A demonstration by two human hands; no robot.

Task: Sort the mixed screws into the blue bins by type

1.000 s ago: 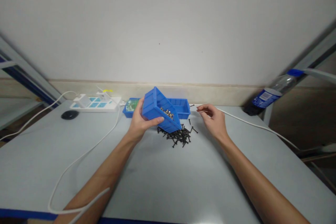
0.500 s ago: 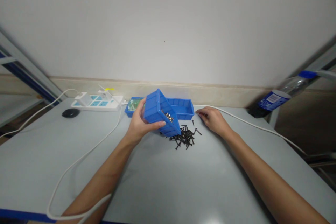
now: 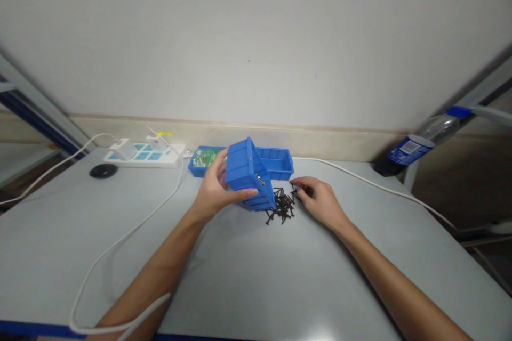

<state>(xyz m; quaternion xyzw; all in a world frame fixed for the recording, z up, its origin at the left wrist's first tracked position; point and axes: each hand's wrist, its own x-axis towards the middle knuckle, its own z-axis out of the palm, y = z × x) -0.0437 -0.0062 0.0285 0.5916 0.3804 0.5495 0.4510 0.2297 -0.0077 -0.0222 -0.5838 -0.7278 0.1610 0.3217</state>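
In my left hand (image 3: 214, 190) a blue plastic bin (image 3: 239, 164) is gripped by its side, thumb across the near edge. The bin is tipped to the right above the table, and a few small shiny metal parts (image 3: 260, 179) show inside. Its lower edge hangs over a pile of black screws (image 3: 282, 206). At the pile's right side, my right hand (image 3: 318, 200) has its fingers closed in a pinch on black screws at the fingertips; how many is unclear. Behind stand an open blue bin (image 3: 291, 170) and another blue bin (image 3: 195, 171) holding green packets (image 3: 205, 157).
A white power strip (image 3: 168, 160) with plugs and a black disc (image 3: 103, 171) lie at the left. White cables (image 3: 132, 232) cross the table on both sides. A bottle of dark drink (image 3: 412, 149) leans at the far right. The wall rises behind the bins.
My right hand has moved from beside the rear bin down and left to the screws. The bin in my left hand has turned slightly, and fewer shiny parts show in it.
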